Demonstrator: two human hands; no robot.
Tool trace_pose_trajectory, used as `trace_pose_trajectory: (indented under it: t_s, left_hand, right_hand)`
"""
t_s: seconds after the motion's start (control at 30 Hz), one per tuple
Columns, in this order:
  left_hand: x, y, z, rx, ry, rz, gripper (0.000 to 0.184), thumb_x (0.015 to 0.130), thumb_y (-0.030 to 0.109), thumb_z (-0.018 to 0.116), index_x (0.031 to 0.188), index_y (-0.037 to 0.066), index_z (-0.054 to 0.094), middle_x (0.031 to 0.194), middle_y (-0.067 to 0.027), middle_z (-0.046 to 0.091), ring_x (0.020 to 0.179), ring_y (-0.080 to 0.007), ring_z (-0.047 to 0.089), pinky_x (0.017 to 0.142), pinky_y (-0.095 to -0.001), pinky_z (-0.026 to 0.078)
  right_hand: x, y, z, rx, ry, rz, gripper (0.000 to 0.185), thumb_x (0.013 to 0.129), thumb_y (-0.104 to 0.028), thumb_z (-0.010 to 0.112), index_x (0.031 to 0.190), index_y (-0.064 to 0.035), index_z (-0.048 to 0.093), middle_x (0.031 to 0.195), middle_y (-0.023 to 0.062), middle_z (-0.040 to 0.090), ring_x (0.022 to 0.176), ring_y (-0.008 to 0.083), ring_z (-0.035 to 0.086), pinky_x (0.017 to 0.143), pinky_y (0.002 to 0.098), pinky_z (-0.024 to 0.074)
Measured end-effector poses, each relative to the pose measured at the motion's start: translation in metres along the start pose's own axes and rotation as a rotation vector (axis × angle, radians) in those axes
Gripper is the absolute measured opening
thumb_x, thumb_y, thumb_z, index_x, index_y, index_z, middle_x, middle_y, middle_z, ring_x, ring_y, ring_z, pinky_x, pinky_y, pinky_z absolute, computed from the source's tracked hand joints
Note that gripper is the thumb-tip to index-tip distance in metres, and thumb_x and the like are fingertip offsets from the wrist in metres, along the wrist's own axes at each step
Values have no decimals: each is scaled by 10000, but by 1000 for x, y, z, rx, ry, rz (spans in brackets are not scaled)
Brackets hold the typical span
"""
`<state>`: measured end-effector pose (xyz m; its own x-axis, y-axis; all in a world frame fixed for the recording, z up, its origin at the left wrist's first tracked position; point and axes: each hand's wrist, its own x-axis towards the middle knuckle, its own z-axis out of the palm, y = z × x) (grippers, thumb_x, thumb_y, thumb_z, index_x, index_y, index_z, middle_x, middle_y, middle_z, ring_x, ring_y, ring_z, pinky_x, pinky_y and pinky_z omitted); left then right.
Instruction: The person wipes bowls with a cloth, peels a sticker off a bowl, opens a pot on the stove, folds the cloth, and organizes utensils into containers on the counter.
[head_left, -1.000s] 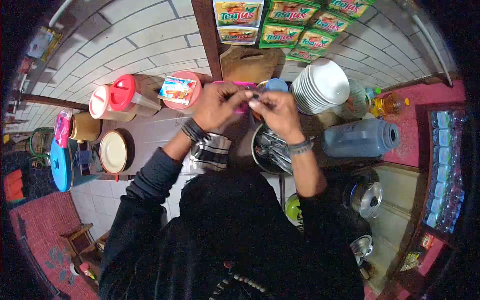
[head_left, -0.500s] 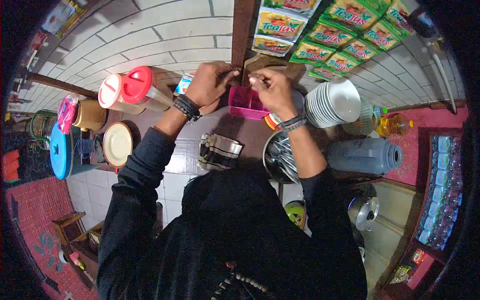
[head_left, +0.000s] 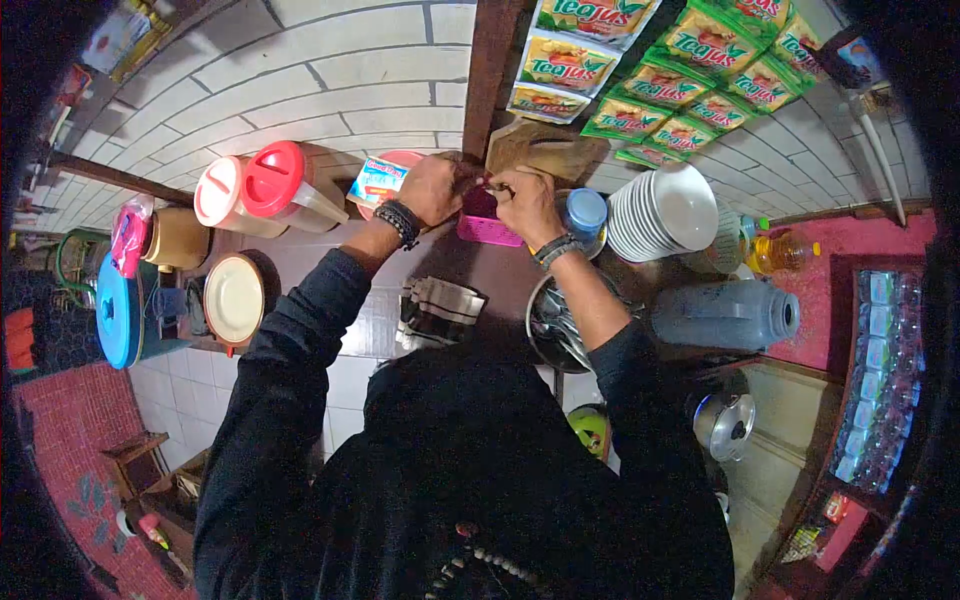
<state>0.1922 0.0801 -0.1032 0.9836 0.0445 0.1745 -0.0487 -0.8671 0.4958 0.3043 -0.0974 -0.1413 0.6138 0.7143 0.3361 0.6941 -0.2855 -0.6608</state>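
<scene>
A bright pink plastic basket (head_left: 488, 231) stands at the back of the dark table, below the wooden post. My left hand (head_left: 436, 192) is at its left rim, fingers curled inward over the opening. From the right, my right hand (head_left: 528, 205) reaches over the same basket with thumb and fingers pinched together. Whatever sits between the fingers of either hand is too small or hidden to make out. A blue and white printed box (head_left: 379, 181) lies just left of my left hand. Beside my right hand is a blue-lidded container (head_left: 585, 210).
A folded checked cloth (head_left: 440, 312) lies in front. Right are a metal bowl of cutlery (head_left: 548, 325), stacked white bowls (head_left: 655, 215) and a grey jug (head_left: 728, 312). Left are red-lidded pitchers (head_left: 285, 185) and a plate (head_left: 235, 296). Drink sachets (head_left: 690, 80) hang above.
Both hands have come lower and closer in over the pink basket. The printed box and the blue-lidded container show more fully now.
</scene>
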Motion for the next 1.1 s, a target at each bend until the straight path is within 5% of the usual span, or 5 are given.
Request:
trace_pose_trajectory:
  t_s: [0.4, 0.7, 0.9, 1.03, 1.1]
  left_hand:
    - [-9, -6, 13, -144, 51, -67, 266, 944, 206, 667, 1152, 63, 751, 1061, -219, 734, 974, -400, 696, 871, -473, 555]
    - [-11, -1, 24, 45, 89, -26, 316, 1000, 343, 605, 1137, 94, 741, 966, -203, 735, 882, -403, 699, 738, -496, 563]
    - [-15, 3, 28, 83, 98, 4, 295, 1000, 333, 601, 1188, 140, 720, 990, -177, 711, 859, -392, 698, 718, -498, 571]
    - [-19, 1, 32, 129, 89, 12, 320, 958, 250, 612, 1254, 164, 697, 1014, -170, 711, 879, -386, 697, 734, -494, 572]
    - [-20, -1, 35, 132, 156, 55, 326, 950, 218, 615, 1261, 169, 699, 1014, -166, 714, 884, -391, 696, 741, -494, 571]
  right_hand:
    - [4, -11, 1, 65, 31, 21, 43, 794, -71, 707, 812, -33, 715, 808, 157, 692, 813, 368, 673, 780, 489, 526]
    - [2, -13, -32, -19, -64, -191, 83, 822, -78, 702, 869, -19, 739, 841, 191, 692, 846, 403, 674, 792, 467, 545]
    - [-43, -22, -125, 59, 4, 11, 142, 876, -67, 730, 993, 4, 766, 833, 154, 732, 724, 196, 714, 650, 346, 546]
    - [-97, 3, -157, -3, -107, 199, 113, 872, -26, 707, 959, 24, 758, 800, 152, 729, 723, 172, 713, 642, 329, 546]
    - [-123, 19, -155, -70, -390, 286, 65, 773, -58, 736, 811, -7, 745, 773, 212, 723, 722, 281, 743, 691, 398, 576]
